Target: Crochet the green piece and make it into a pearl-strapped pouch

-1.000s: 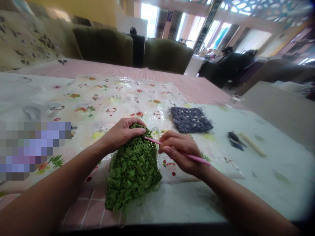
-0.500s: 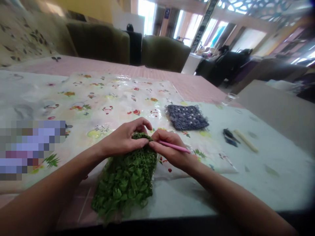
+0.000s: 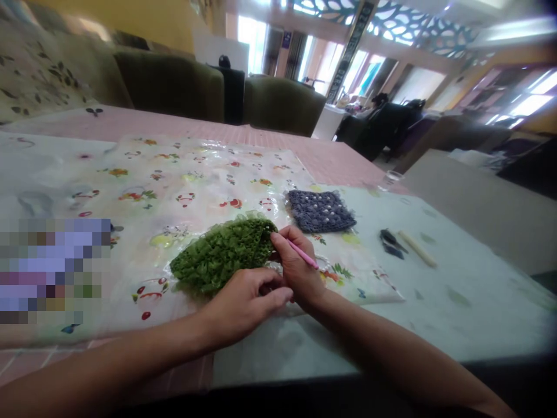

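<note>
A green ruffled crochet piece (image 3: 224,249) lies on the patterned plastic sheet, its right corner raised to my right fingertips. My right hand (image 3: 300,267) is closed around a pink crochet hook (image 3: 302,253) and pinches the corner of the green piece between thumb and finger. The hook's tip is hidden by the fingers. Below the piece, close to my right wrist, is my left hand (image 3: 250,302), its fingers loosely curled and the thumb stretched out apart from them. I see nothing in it, though a thin yarn would be hard to make out.
A grey-blue crochet square with white beads (image 3: 321,210) lies beyond my right hand. Farther right are a small dark item (image 3: 393,244) and a cream stick (image 3: 416,248). A clear glass (image 3: 390,179) stands near the right edge. Green chairs (image 3: 282,104) line the far side.
The green piece has swung round from hanging toward me to lying leftward on the sheet. My left hand has let go of its top edge and moved down and nearer. My right hand keeps the hook.
</note>
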Tool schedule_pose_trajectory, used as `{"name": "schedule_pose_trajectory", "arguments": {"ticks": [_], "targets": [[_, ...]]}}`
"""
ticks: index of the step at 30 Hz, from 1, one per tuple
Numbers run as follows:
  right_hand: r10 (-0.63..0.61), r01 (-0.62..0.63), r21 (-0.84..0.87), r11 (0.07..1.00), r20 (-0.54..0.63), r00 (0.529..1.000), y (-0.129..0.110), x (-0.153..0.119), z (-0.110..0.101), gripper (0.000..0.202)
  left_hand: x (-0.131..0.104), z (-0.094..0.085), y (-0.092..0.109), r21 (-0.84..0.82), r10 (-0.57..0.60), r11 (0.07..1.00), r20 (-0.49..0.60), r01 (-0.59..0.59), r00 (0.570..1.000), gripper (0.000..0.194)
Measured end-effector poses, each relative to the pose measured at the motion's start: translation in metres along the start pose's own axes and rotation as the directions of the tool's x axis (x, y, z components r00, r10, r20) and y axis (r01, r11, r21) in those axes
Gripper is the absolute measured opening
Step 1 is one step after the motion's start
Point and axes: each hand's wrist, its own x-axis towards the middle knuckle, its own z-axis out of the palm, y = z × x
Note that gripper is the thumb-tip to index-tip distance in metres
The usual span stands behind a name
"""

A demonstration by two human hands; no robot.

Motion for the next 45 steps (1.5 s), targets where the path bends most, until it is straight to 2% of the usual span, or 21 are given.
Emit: {"name": "schedule_pose_trajectory", "arguments": {"ticks": [1,3,7,10,12,15,17,20,23,28,30,33,35,36,39,40,42,45], "targets": [[-0.004,0.004,-0.008,1.000,-0.011,1.000,0.000,-0.001,0.000,0.028,0.000,0.007,-0.004,-0.122,-0.095,0.988,0.002,0.094,0.995,0.025],[-0.036,0.034,-0.036,0.999,-0.036,0.999,-0.001,-0.003,0.001,0.029,0.002,0.014,-0.012,-0.291,-0.204,0.941,-0.075,0.174,0.976,0.030],[-0.072,0.070,-0.076,0.995,-0.025,0.997,-0.002,-0.006,0.003,0.031,0.005,0.013,-0.019,-0.367,-0.212,0.926,-0.318,0.086,0.924,0.025],[-0.066,0.065,-0.077,0.995,-0.005,0.998,0.001,-0.007,0.005,0.032,0.010,0.008,-0.022,-0.483,-0.259,0.875,-0.420,0.028,0.870,0.022],[-0.064,0.064,-0.066,0.996,-0.007,0.998,0.004,-0.007,0.006,0.034,0.015,0.006,-0.025,-0.658,-0.342,0.753,-0.412,-0.016,0.845,0.022],[-0.075,0.077,-0.067,0.995,0.028,0.997,0.009,-0.009,0.008,0.034,0.023,0.004,-0.029,-0.861,-0.453,0.505,-0.329,-0.066,0.829,0.022],[-0.098,0.105,-0.088,0.991,0.078,0.992,0.011,-0.009,0.009,0.034,0.027,0.002,-0.030,-0.894,-0.496,0.437,-0.327,-0.094,0.804,0.017],[-0.136,0.157,-0.135,0.978,0.153,0.979,0.013,-0.007,0.007,0.032,0.030,-0.002,-0.030,-0.876,-0.511,0.457,-0.401,-0.155,0.760,0.012],[-0.168,0.202,-0.208,0.957,0.168,0.971,0.013,0.004,0.000,0.030,0.032,-0.006,-0.031,-0.851,-0.510,0.492,-0.454,-0.185,0.731,0.016],[-0.326,0.374,-0.355,0.857,0.188,0.926,0.010,0.026,-0.017,0.031,0.033,-0.009,-0.034,-0.794,-0.477,0.578,-0.517,-0.189,0.711,0.023],[-0.358,0.411,-0.337,0.847,0.211,0.910,0.006,0.031,-0.022,0.037,0.034,-0.013,-0.036,-0.786,-0.469,0.582,-0.532,-0.206,0.705,0.024],[-0.425,0.460,-0.305,0.834,0.175,0.888,0.001,0.037,-0.031,0.046,0.035,-0.023,-0.038,-0.774,-0.456,0.587,-0.557,-0.235,0.694,0.022],[-0.476,0.499,-0.409,0.764,0.164,0.864,0.003,0.044,-0.037,0.045,0.037,-0.031,-0.039,-0.764,-0.443,0.594,-0.573,-0.253,0.689,0.025],[-0.482,0.511,-0.506,0.695,0.199,0.853,0.007,0.049,-0.041,0.041,0.037,-0.034,-0.040,-0.759,-0.434,0.596,-0.579,-0.262,0.690,0.028],[-0.392,0.530,-0.741,0.413,0.380,0.838,0.026,0.068,-0.053,0.020,0.038,-0.039,-0.042,-0.732,-0.383,0.631,-0.581,-0.256,0.718,0.035],[-0.354,0.530,-0.767,0.361,0.414,0.839,0.033,0.074,-0.057,0.015,0.037,-0.039,-0.042,-0.721,-0.364,0.648,-0.575,-0.243,0.733,0.037],[-0.307,0.527,-0.789,0.316,0.441,0.843,0.045,0.082,-0.062,0.015,0.036,-0.037,-0.042,-0.696,-0.335,0.687,-0.559,-0.210,0.759,0.037],[-0.300,0.521,-0.798,0.304,0.439,0.847,0.050,0.084,-0.061,0.033,0.034,-0.034,-0.042,-0.645,-0.302,0.746,-0.551,-0.167,0.778,0.033]]}}
